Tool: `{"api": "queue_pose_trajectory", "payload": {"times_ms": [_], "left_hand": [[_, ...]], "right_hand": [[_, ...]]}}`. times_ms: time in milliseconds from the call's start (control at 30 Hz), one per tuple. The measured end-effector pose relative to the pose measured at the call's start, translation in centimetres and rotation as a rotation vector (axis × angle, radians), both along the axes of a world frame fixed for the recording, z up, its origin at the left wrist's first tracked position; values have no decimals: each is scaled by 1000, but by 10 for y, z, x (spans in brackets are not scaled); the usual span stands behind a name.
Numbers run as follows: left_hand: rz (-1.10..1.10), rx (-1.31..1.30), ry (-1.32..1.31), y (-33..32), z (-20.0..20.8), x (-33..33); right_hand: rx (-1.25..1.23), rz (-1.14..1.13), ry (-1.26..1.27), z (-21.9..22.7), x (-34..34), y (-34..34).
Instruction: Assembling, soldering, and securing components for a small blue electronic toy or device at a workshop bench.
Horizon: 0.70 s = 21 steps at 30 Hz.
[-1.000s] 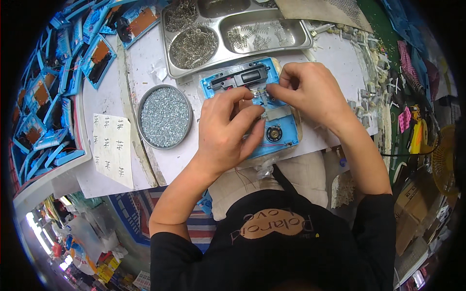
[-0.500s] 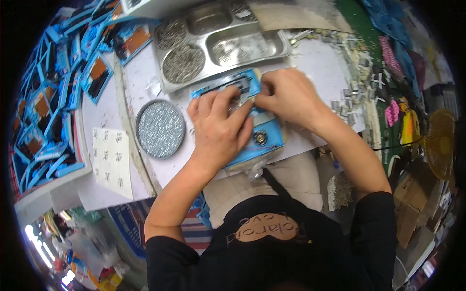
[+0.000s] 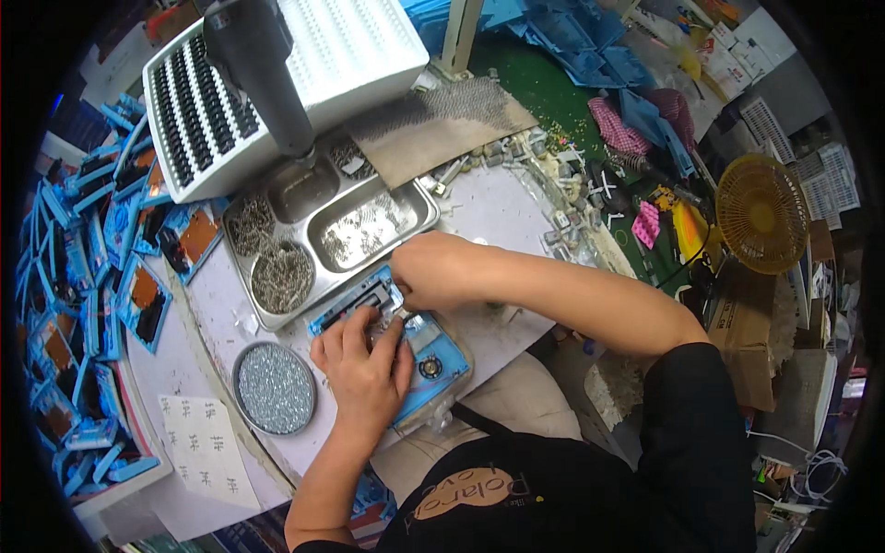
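Observation:
A blue plastic casing [image 3: 446, 358] lies at the table's front edge, with a round metal part [image 3: 430, 367] set in it and a dark slot strip at its far end. My left hand [image 3: 361, 376] bends over the casing's left side, its fingers gripping it and the thumb near the index finger. Against the far right of the casing, my right hand [image 3: 435, 270] is closed in a pinch, knuckles up. Whatever is between its fingertips is hidden. Beside my left hand stands a round grey dish [image 3: 238, 398] full of small silvery pieces.
Beyond the casing sits a steel compartment tray [image 3: 422, 210] of small metal parts. A dark power screwdriver [image 3: 263, 78] hangs above it, before a white rack [image 3: 350, 55] with black pieces. Blue casings [image 3: 143, 304] pile up at left; a marked paper sheet [image 3: 207, 452] lies nearer. Metal scraps line the right.
My view has tilted up and turned, so the screwdriver, the white rack and more of the fan now show. Both hands stay at the casing; the right forearm now reaches in more from the right.

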<state>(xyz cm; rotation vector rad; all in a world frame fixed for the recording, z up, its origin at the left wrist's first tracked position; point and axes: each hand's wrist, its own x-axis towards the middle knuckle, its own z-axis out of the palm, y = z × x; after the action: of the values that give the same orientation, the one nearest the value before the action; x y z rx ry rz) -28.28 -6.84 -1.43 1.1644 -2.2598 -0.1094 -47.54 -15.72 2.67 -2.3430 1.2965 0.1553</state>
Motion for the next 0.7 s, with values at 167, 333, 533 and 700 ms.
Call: {"api": "queue_pose_trajectory", "payload": {"times_ms": [167, 333, 533, 700], "left_hand": [[-8, 23, -5, -3, 2, 2], [-2, 49, -18, -3, 3, 3], [-7, 108, -29, -3, 5, 4], [-7, 65, -17, -3, 1, 6]], "right_hand": [[433, -227, -223, 3, -12, -11], [232, -185, -266, -4, -13, 0], [392, -117, -406, -16, -25, -11], [476, -160, -374, 0, -22, -11]]}}
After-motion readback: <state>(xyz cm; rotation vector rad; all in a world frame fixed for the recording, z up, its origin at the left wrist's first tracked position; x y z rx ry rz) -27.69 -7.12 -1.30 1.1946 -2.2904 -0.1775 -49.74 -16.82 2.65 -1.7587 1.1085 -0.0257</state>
